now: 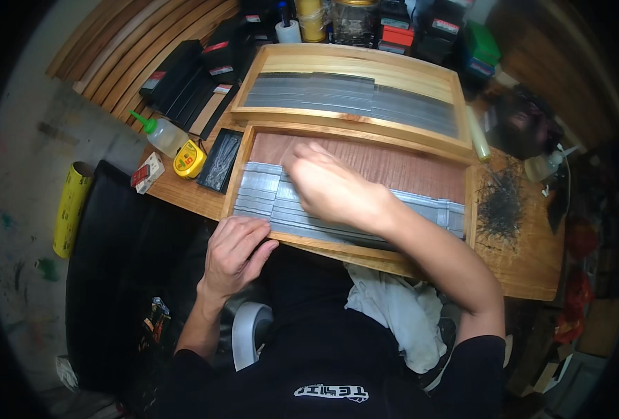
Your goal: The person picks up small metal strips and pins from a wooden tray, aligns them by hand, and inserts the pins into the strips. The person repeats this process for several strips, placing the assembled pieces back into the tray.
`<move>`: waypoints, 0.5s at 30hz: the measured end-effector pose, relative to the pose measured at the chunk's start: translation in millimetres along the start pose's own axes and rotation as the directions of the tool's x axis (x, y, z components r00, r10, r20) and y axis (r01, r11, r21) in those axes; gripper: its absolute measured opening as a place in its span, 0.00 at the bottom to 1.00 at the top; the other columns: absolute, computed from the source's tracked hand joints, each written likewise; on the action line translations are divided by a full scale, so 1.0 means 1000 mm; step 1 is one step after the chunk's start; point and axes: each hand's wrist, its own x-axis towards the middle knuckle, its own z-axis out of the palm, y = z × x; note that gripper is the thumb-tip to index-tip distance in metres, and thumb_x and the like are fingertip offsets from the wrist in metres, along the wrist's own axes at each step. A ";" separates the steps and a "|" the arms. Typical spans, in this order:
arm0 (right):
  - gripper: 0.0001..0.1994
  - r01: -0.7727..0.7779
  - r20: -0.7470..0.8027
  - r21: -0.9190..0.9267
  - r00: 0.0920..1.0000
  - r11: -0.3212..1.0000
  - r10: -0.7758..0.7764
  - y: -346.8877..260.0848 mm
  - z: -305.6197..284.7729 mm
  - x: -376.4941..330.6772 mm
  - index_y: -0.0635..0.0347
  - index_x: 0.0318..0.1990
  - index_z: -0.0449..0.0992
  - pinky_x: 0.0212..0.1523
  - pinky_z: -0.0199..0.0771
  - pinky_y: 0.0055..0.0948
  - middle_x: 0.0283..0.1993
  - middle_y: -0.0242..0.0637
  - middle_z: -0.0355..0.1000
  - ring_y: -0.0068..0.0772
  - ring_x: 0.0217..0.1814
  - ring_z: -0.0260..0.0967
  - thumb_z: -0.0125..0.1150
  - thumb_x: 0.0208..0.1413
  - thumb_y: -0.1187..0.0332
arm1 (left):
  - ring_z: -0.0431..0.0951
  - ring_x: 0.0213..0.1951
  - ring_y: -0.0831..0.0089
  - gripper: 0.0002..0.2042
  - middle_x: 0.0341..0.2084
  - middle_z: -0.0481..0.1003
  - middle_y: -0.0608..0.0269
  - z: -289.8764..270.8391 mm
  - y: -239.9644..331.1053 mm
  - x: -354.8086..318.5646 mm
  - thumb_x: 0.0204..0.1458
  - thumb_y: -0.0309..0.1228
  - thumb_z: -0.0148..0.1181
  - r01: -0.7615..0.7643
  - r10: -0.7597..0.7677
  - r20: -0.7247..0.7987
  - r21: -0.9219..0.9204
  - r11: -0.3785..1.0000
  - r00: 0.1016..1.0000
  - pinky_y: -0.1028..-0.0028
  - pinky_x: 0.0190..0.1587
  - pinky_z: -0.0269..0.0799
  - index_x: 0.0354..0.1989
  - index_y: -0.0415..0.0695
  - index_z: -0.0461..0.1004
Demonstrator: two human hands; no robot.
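In front of me lies a shallow wooden tray (471, 202) with a reddish-brown wood-grain bottom. Rows of thin grey metal strips (257, 185) cover its near half. My left hand (234, 253) holds the tray's near left corner, fingers over the rim and thumb against the front side. Above the strips, toward the tray's left part, my right hand (327, 183) is closed with its fingers curled down. Its fingertips are hidden behind the back of the hand, so I cannot make out what they hold. My right forearm crosses over the tray's right part.
Behind stands a second wooden tray (351, 54) with similar grey strips. At left are a small black box of thin metal pieces (220, 162), a yellow tape measure (189, 160) and a green-capped bottle (164, 134). Dark wiry bits (501, 202) lie heaped at right on the table (533, 258).
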 end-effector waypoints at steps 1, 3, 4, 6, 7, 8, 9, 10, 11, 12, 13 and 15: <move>0.09 -0.002 -0.025 -0.020 1.000 1.000 0.002 0.001 0.013 0.014 0.74 0.44 0.76 0.57 0.73 0.48 0.45 0.60 0.73 0.57 0.50 0.72 0.57 0.56 0.80 | 0.82 0.41 0.58 0.13 0.38 0.82 0.54 0.001 -0.002 -0.002 0.49 0.25 0.74 0.001 -0.001 -0.004 -0.006 1.000 1.000 0.64 0.46 0.76 0.42 0.35 0.81; 0.08 -0.042 -0.030 -0.077 0.999 0.996 0.039 0.002 0.031 0.032 0.74 0.41 0.79 0.58 0.73 0.48 0.46 0.61 0.74 0.58 0.51 0.72 0.59 0.55 0.79 | 0.82 0.41 0.59 0.13 0.38 0.82 0.55 0.005 -0.003 -0.003 0.49 0.25 0.74 0.003 -0.004 -0.015 -0.018 1.000 1.000 0.65 0.46 0.75 0.42 0.35 0.81; 0.07 -0.061 -0.032 -0.107 0.998 0.992 0.057 0.002 0.037 0.036 0.73 0.39 0.80 0.58 0.73 0.48 0.46 0.61 0.74 0.59 0.52 0.72 0.60 0.55 0.79 | 0.82 0.40 0.59 0.13 0.38 0.83 0.55 0.006 -0.003 -0.003 0.50 0.25 0.74 0.021 -0.021 -0.007 -0.027 0.999 1.000 0.65 0.45 0.75 0.42 0.35 0.81; 0.06 -0.080 -0.108 -0.080 0.992 0.994 0.072 0.001 0.046 0.037 0.72 0.36 0.82 0.57 0.74 0.49 0.43 0.62 0.75 0.59 0.50 0.73 0.63 0.54 0.77 | 0.81 0.40 0.60 0.12 0.38 0.83 0.56 0.007 -0.003 -0.001 0.50 0.25 0.73 0.057 -0.056 0.012 -0.041 0.998 0.998 0.65 0.45 0.75 0.42 0.35 0.82; 0.05 -0.089 -0.147 -0.064 0.986 0.994 0.079 0.001 0.050 0.038 0.72 0.34 0.83 0.57 0.75 0.49 0.42 0.62 0.75 0.59 0.50 0.74 0.65 0.54 0.77 | 0.81 0.39 0.60 0.13 0.38 0.83 0.56 0.007 -0.004 -0.002 0.50 0.25 0.74 0.056 -0.056 0.013 -0.044 0.997 0.998 0.65 0.45 0.75 0.43 0.35 0.82; 0.05 -0.132 -0.129 -0.020 0.983 0.991 0.128 0.002 0.052 0.040 0.71 0.33 0.83 0.56 0.76 0.49 0.41 0.62 0.76 0.58 0.49 0.75 0.66 0.54 0.76 | 0.81 0.39 0.61 0.13 0.38 0.83 0.56 0.007 -0.004 -0.002 0.50 0.25 0.74 0.056 -0.055 0.014 -0.048 0.997 0.998 0.64 0.45 0.75 0.43 0.35 0.82; 0.06 -0.177 -0.111 0.021 0.978 0.984 0.178 0.002 0.051 0.042 0.71 0.32 0.83 0.55 0.77 0.48 0.40 0.61 0.77 0.58 0.48 0.77 0.68 0.54 0.75 | 0.80 0.39 0.61 0.13 0.38 0.83 0.56 0.007 -0.005 -0.002 0.50 0.25 0.74 0.051 -0.051 0.015 -0.054 0.997 0.999 0.64 0.44 0.75 0.43 0.35 0.82; 0.07 -0.223 -0.091 0.061 0.969 0.973 0.228 0.004 0.049 0.045 0.71 0.31 0.84 0.53 0.78 0.48 0.38 0.61 0.79 0.57 0.48 0.78 0.70 0.55 0.73 | 0.81 0.39 0.60 0.13 0.37 0.83 0.55 0.008 -0.005 -0.002 0.50 0.24 0.73 0.060 -0.059 0.015 -0.065 0.996 0.998 0.65 0.44 0.75 0.43 0.34 0.82; 0.08 -0.309 -0.010 0.129 0.950 0.942 0.313 0.006 0.046 0.050 0.71 0.32 0.84 0.52 0.78 0.47 0.37 0.61 0.79 0.56 0.47 0.79 0.70 0.55 0.72 | 0.81 0.39 0.58 0.12 0.37 0.83 0.54 0.008 -0.004 -0.001 0.50 0.23 0.73 0.069 -0.068 0.014 -0.076 0.995 0.998 0.65 0.44 0.76 0.42 0.34 0.82; 0.09 -0.396 0.074 0.191 0.918 0.898 0.389 0.008 0.041 0.058 0.71 0.33 0.84 0.51 0.79 0.46 0.37 0.60 0.80 0.55 0.46 0.80 0.71 0.56 0.71 | 0.81 0.39 0.57 0.11 0.37 0.83 0.52 0.007 -0.004 -0.001 0.50 0.22 0.73 0.075 -0.074 0.016 -0.086 0.994 0.997 0.66 0.43 0.76 0.41 0.34 0.82; 0.10 -0.482 0.161 0.244 0.876 0.841 0.455 0.010 0.035 0.064 0.71 0.33 0.84 0.50 0.80 0.45 0.36 0.60 0.81 0.54 0.45 0.82 0.72 0.57 0.70 | 0.81 0.39 0.57 0.11 0.37 0.83 0.52 0.005 -0.004 0.000 0.50 0.22 0.72 0.091 -0.091 0.007 -0.114 0.989 0.996 0.66 0.43 0.76 0.41 0.33 0.82; 0.11 -0.528 0.227 0.264 0.847 0.807 0.480 0.011 0.024 0.071 0.70 0.34 0.85 0.47 0.82 0.41 0.35 0.58 0.82 0.47 0.42 0.84 0.73 0.58 0.68 | 0.82 0.38 0.58 0.10 0.36 0.83 0.52 0.002 -0.004 0.000 0.51 0.20 0.71 0.123 -0.127 -0.010 -0.171 0.977 0.992 0.67 0.44 0.77 0.41 0.33 0.82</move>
